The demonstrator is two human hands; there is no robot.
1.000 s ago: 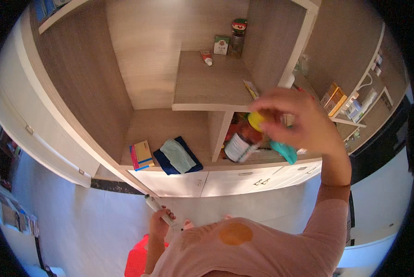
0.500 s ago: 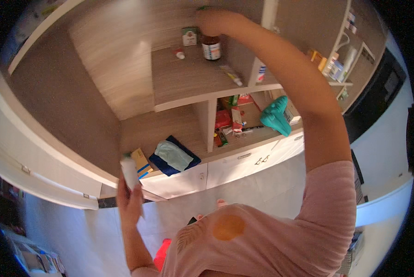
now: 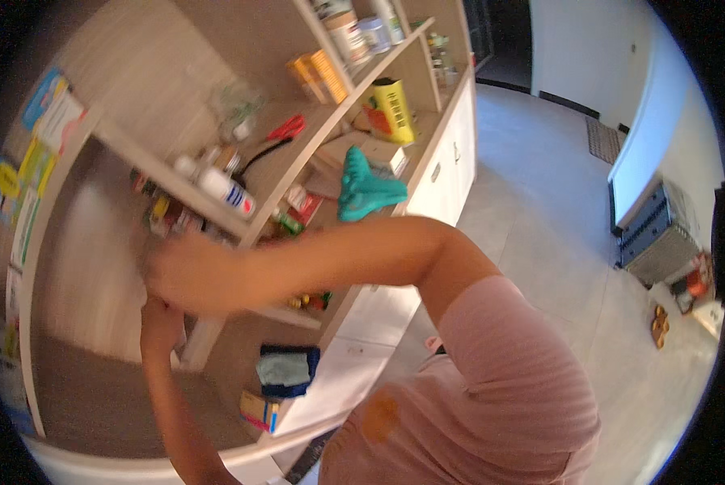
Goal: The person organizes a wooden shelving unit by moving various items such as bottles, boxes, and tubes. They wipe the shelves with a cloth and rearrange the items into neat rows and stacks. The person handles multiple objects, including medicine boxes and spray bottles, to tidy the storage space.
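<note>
Both my hands meet inside the left part of an open wooden shelf unit (image 3: 55, 396). My right hand (image 3: 196, 275) is smeared by motion, and its fingers cannot be made out. Just below it, and partly covered by it, is my left hand (image 3: 165, 323). A white sliver (image 3: 182, 335) shows beside the left hand's fingers, matching the white bottle seen there earlier; the rest of it is hidden. Close beyond the hands, a white bottle with a blue and red label (image 3: 226, 191) stands on the shelf among small packages.
Folded dark blue and pale green cloths (image 3: 285, 369) lie near a small cardboard box (image 3: 259, 411) on the lower shelf. Farther right are a teal rubbery object (image 3: 366, 190), a yellow pouch (image 3: 391, 111), red-handled scissors (image 3: 287, 129) and orange boxes (image 3: 318, 77). A grey crate (image 3: 661, 230) stands across the floor.
My right hand has come down from the brown jar on the upper shelf to my left hand. The left hand has lifted with the white bottle, and the view has turned right.
</note>
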